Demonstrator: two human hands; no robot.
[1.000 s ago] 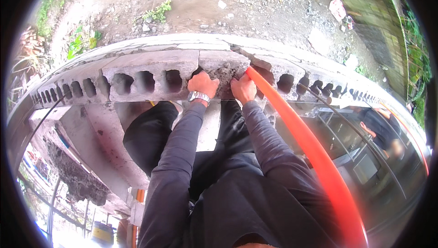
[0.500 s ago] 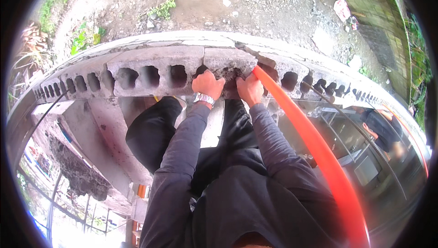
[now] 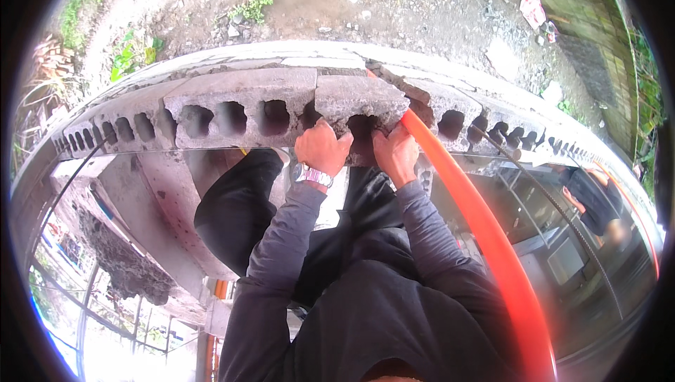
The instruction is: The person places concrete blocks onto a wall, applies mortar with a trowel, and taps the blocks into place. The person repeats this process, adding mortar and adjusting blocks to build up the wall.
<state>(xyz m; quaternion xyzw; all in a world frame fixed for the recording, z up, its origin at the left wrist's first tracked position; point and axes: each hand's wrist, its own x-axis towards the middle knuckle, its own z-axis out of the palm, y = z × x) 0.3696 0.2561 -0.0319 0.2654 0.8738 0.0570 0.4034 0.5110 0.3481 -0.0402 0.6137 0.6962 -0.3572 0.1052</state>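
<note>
Hollow block (image 3: 360, 92), upper centre of frame, has shifted toward lower edge, out of line with wall row (image 3: 242, 86): seemingly loose. Left hand (image 3: 323, 147) and right hand (image 3: 396, 155) grip its near side, fingers curled, tips hidden.

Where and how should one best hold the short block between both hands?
Probably by both ends of the short block, from the person's side, where the left hand and right hand are: it juts that way from the wall, with a hollow between.
</note>
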